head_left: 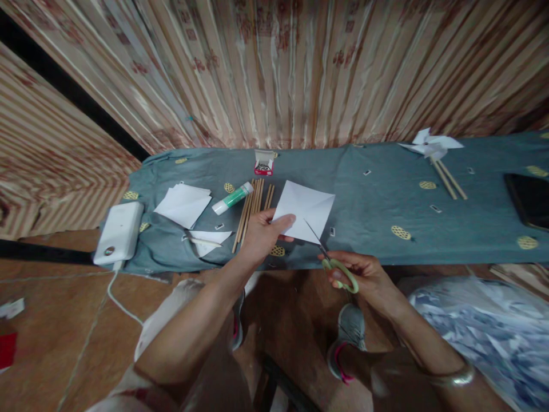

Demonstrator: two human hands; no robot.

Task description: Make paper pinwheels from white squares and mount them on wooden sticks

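Observation:
My left hand [261, 232] pinches the near-left corner of a white square of paper [305, 209] with fold creases, held above the front edge of the grey-blue table cloth [373, 194]. My right hand [364, 274] grips green-handled scissors [337, 266]. The blades point up and left and reach the paper's lower edge. Just left of the paper lie several wooden sticks [253, 206] and a green and white glue stick [234, 198].
A stack of white paper squares [183, 204] and folded pieces [208, 240] lie at the left. A white box with a cable [119, 232] sits on the table's left corner. A small red box [263, 163], a finished paper pinwheel [431, 146] and a black object [529, 200] lie further off.

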